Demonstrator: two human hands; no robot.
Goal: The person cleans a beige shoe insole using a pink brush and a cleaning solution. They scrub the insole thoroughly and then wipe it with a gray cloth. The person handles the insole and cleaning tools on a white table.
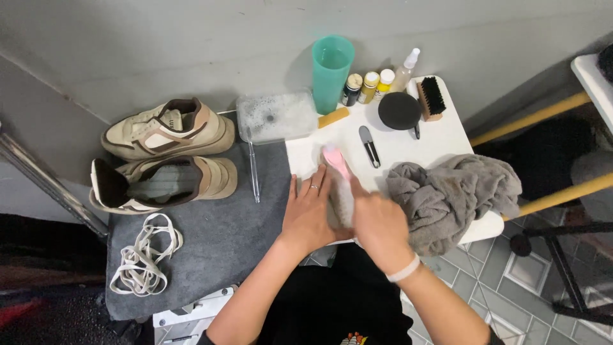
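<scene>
The left hand (311,214) lies flat, fingers together, pinning a pale insole (343,203) to the white table (447,137), seemingly to steady it. The right hand (378,223) is clamped on a pink brush (336,160) laid along it. At the far edge, right of a green cup (331,70), stand three small bottles (368,87), one dark and two yellow.

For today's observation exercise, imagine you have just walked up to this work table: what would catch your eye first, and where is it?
First come the two hands meeting at the table's near edge: the left hand and right hand close around a pink brush. Next, at the far left, a pair of beige and brown shoes lies on a grey mat, its white laces piled in front. A tall green cup stands at the back by the wall.
</scene>
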